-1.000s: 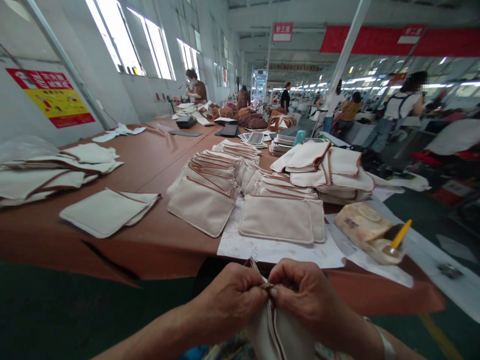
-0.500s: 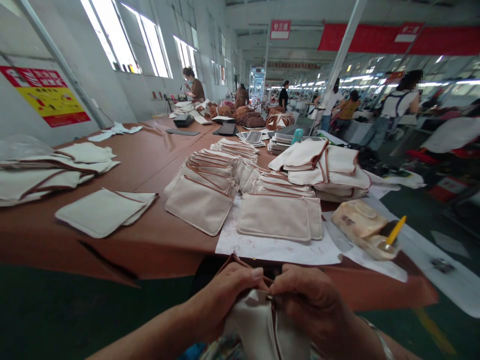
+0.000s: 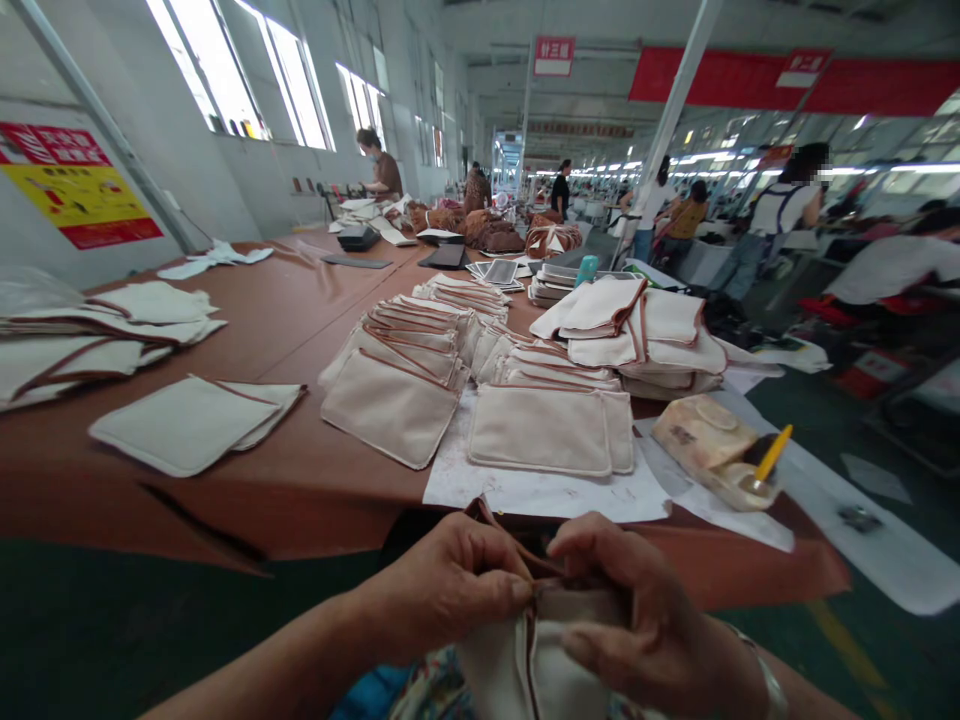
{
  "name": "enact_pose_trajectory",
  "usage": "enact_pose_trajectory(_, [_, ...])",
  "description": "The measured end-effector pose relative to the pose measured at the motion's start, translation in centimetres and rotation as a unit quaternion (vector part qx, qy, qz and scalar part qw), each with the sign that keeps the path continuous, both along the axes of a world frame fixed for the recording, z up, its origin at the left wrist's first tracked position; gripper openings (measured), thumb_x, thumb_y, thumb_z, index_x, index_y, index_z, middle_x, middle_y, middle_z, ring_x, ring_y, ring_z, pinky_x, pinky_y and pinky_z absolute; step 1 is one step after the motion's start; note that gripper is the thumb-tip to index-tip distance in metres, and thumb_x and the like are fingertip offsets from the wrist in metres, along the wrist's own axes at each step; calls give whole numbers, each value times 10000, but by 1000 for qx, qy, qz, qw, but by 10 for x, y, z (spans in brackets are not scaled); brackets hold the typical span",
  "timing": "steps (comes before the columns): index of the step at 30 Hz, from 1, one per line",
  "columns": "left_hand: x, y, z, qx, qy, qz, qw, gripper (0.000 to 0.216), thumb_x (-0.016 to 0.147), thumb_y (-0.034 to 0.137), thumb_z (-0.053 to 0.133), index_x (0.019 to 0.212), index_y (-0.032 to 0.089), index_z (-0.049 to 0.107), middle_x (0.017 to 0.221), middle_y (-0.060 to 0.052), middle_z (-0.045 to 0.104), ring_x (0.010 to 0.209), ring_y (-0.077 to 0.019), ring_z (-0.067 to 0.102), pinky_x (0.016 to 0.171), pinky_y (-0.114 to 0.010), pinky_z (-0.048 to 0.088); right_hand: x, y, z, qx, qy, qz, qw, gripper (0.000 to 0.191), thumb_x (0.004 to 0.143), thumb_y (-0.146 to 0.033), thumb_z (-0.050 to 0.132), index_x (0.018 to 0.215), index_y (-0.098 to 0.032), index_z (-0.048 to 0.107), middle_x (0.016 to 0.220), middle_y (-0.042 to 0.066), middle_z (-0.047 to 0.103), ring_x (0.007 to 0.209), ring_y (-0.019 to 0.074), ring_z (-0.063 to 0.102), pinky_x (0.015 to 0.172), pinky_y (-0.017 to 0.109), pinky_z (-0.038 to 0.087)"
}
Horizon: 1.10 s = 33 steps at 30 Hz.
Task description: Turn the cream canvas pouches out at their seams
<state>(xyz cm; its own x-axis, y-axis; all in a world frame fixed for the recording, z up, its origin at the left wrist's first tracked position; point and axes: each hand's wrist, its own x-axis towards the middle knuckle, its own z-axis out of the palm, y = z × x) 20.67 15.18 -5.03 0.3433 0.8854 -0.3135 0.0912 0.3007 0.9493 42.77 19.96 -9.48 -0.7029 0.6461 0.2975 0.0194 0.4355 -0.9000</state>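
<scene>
A cream fabric pouch (image 3: 499, 660) with brown edging is held upright over my lap, its brown-trimmed opening toward the table. My left hand (image 3: 450, 580) is closed, pinching the brown edge between thumb and forefinger near the top of the middle seam. On the other side, my right hand (image 3: 645, 610) holds the pouch. Its thumb lies on the front face and its forefinger is lifted and bent over the top edge. The remaining right fingers are mostly hidden behind the fabric.
Rows of similar pouches (image 3: 540, 430) lie ahead on the brown-covered table (image 3: 255, 520), partly over white paper (image 3: 540, 495). More cream pieces (image 3: 187, 425) are at left. A cut-open plastic container (image 3: 705, 440) with a yellow-handled tool (image 3: 772, 455) stands at right. Other people work farther back.
My right hand has loosened its pinch at the top edge; its forefinger has risen and its thumb has come down onto the pouch front. My left thumb has moved down onto the seam top.
</scene>
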Motion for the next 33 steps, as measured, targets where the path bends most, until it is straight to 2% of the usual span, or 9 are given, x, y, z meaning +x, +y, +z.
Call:
enact_pose_trajectory(4, [4, 1, 7, 44, 72, -21, 996, 192, 696, 225, 617, 739, 70, 723, 658, -17, 566, 603, -101, 429, 528, -204, 302, 0, 7, 11, -139, -18, 42, 989, 422, 1006, -474, 372, 979, -153, 645, 781, 29, 566, 671, 138, 472, 580, 237, 371])
enact_pose_trajectory(8, [7, 0, 10, 77, 101, -30, 991, 215, 671, 157, 552, 751, 68, 731, 629, -2, 551, 577, -94, 422, 510, -201, 301, -4, 11, 25, -119, -70, 87, 987, 445, 958, -512, 492, 789, -123, 625, 677, -18, 461, 617, 103, 377, 520, 212, 294])
enact_pose_trajectory(14, [12, -3, 10, 88, 43, -4, 995, 150, 681, 220, 593, 670, 88, 662, 629, -10, 561, 585, -105, 441, 529, -202, 338, -5, 10, 17, 53, -73, 50, 995, 310, 972, -354, 486, 747, -151, 552, 639, -39, 460, 572, 89, 382, 514, 209, 286])
enact_pose_trajectory(18, [18, -2, -1, 174, 136, 19, 975, 102, 720, 168, 563, 636, 119, 594, 665, -2, 544, 628, -108, 445, 546, -199, 338, -3, 14, 20, 113, -86, 32, 989, 223, 975, -275, 471, 819, -159, 581, 748, 10, 566, 676, 128, 494, 626, 240, 379])
enact_pose_trajectory(21, [22, -1, -8, 218, 199, 25, 955, 131, 755, 183, 579, 635, 132, 572, 639, 18, 494, 613, -98, 407, 537, -197, 323, -2, 15, 33, 79, -99, 88, 988, 210, 1003, -273, 425, 1005, -171, 608, 937, 56, 621, 845, 164, 547, 776, 274, 433])
enact_pose_trajectory(25, [20, -4, -6, 276, 240, 50, 930, 184, 783, 262, 651, 665, 129, 604, 625, 20, 516, 587, -91, 398, 540, -202, 324, -5, 14, 35, 7, -109, 97, 989, 236, 988, -345, 478, 913, -157, 600, 831, 12, 586, 733, 135, 499, 669, 233, 412])
enact_pose_trajectory(27, [14, -7, 2, 251, 224, 29, 941, 146, 736, 248, 712, 758, 139, 619, 671, 31, 529, 599, -88, 406, 537, -192, 325, -7, 14, 30, -38, -90, 99, 990, 298, 965, -401, 523, 821, -146, 582, 750, -12, 531, 671, 115, 436, 591, 211, 364])
enact_pose_trajectory(30, [3, -10, 15, 158, 157, -28, 974, 390, 672, 335, 796, 961, 160, 602, 742, 46, 504, 636, -96, 402, 523, -183, 315, -6, 16, 24, -83, -57, 117, 988, 357, 947, -457, 546, 796, -135, 578, 711, -24, 483, 636, 101, 377, 541, 206, 301])
enact_pose_trajectory(33, [-7, -8, 21, 127, 95, -58, 986, 428, 867, 553, 569, 911, 130, 615, 756, 15, 495, 661, -107, 382, 568, -208, 306, -4, 18, 23, -113, -48, 133, 984, 373, 932, -476, 566, 791, -131, 577, 694, -25, 461, 627, 100, 347, 532, 215, 270])
